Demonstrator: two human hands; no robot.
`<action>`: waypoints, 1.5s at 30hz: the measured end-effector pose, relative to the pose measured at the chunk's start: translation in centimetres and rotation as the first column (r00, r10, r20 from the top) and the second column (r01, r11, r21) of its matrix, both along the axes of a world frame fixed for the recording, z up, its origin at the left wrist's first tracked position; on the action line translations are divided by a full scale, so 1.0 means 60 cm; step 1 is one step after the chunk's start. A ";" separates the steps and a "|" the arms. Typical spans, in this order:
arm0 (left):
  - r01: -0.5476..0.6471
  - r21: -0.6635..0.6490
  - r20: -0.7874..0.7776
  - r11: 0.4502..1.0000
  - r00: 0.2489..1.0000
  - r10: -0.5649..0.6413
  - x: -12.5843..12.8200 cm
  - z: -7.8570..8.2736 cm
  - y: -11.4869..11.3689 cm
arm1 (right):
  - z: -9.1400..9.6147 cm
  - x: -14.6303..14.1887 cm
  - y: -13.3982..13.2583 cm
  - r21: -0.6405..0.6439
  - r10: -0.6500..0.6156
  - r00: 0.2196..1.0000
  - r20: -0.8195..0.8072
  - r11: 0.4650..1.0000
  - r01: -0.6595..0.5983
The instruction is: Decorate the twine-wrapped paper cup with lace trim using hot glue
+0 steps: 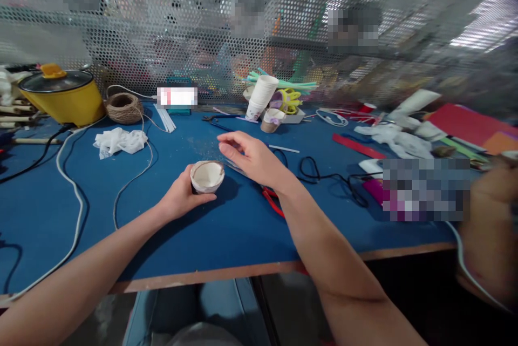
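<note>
My left hand [184, 192] wraps around a small white paper cup [207, 177], its mouth tipped toward me and a brown strip along part of the rim. To the right of the cup, my right hand [253, 157] hovers over the table with fingers loosely curved and the thumb a little apart; I see nothing between them. Under my right forearm lies a tool with a red handle [273, 203], mostly hidden. A ball of brown twine [123, 107] sits at the back left, its loose strand running across the blue table [226, 238].
A yellow electric pot [68, 97] and crumpled white plastic [120, 142] are at left. Stacked paper cups [263, 95] and a smaller cup [272, 120] stand at the back. Black cable [324, 176] and coloured sheets [465, 124] lie right, near another person's arm [491, 227].
</note>
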State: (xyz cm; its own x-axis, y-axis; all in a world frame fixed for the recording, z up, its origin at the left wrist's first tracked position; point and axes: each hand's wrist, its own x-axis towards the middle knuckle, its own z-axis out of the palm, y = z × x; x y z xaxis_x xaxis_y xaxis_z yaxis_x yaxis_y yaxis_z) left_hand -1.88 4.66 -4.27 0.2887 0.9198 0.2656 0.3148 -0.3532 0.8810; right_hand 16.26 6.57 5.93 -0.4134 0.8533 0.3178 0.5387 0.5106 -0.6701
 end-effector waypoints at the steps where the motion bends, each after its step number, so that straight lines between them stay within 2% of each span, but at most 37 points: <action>1: -0.013 0.005 0.005 1.000 1.000 0.013 0.000 0.001 -0.001 | -0.006 0.007 -0.004 -0.044 -0.023 1.000 -0.005 0.999 0.022; 5: -0.062 0.026 0.004 0.998 0.998 0.062 -0.001 0.010 -0.005 | -0.040 0.021 -0.021 -0.201 -0.037 0.998 -0.058 0.979 0.024; 8: -0.073 0.045 -0.022 0.996 0.997 0.074 -0.003 0.015 -0.010 | -0.057 0.021 -0.029 -0.218 -0.035 0.995 -0.094 0.976 0.014; 12: -0.079 0.069 -0.097 0.995 0.992 0.085 -0.005 0.018 -0.020 | -0.060 0.024 -0.035 -0.193 -0.008 0.992 -0.123 0.981 -0.016; 16: -0.124 0.149 -0.177 0.981 0.973 0.149 -0.002 0.018 -0.032 | -0.063 0.017 -0.041 -0.284 0.003 0.991 -0.132 0.958 -0.041; 20: -0.155 0.239 -0.186 0.959 0.962 0.202 0.002 0.020 -0.039 | -0.073 -0.006 -0.052 -0.216 -0.043 0.989 -0.145 0.976 0.011; 24: -0.161 0.205 -0.153 0.965 0.969 0.194 0.004 0.020 -0.042 | -0.084 -0.023 -0.059 -0.129 -0.135 0.975 -0.178 0.985 0.113; 27: -0.137 0.214 -0.163 0.967 0.971 0.174 0.007 0.019 -0.043 | -0.088 -0.024 -0.057 -0.114 -0.183 0.963 -0.199 0.980 0.163; 30: -0.110 0.166 -0.162 0.980 0.977 0.137 0.007 0.023 -0.042 | -0.083 -0.014 -0.053 -0.121 -0.186 0.965 -0.186 0.979 0.165; 33: -0.028 0.048 -0.070 0.998 0.997 0.031 0.002 0.032 -0.039 | -0.070 0.004 -0.050 -0.103 -0.096 0.975 -0.203 0.992 0.076; 35: 0.101 -0.064 0.049 0.993 0.994 -0.098 -0.005 0.038 -0.037 | -0.060 0.018 -0.047 -0.038 -0.014 0.971 -0.238 0.999 0.005; 39: 0.375 -0.242 0.225 0.895 0.919 -0.324 -0.016 0.048 -0.036 | -0.050 0.033 -0.044 0.081 0.168 0.959 -0.228 0.985 -0.154; 42: 0.437 -0.272 0.266 0.857 0.891 -0.369 -0.019 0.050 -0.039 | -0.048 0.032 -0.049 0.108 0.234 0.952 -0.200 0.971 -0.216; 45: 0.414 -0.266 0.279 0.871 0.898 -0.341 -0.015 0.050 -0.044 | -0.046 0.028 -0.057 0.117 0.238 0.954 -0.182 0.969 -0.219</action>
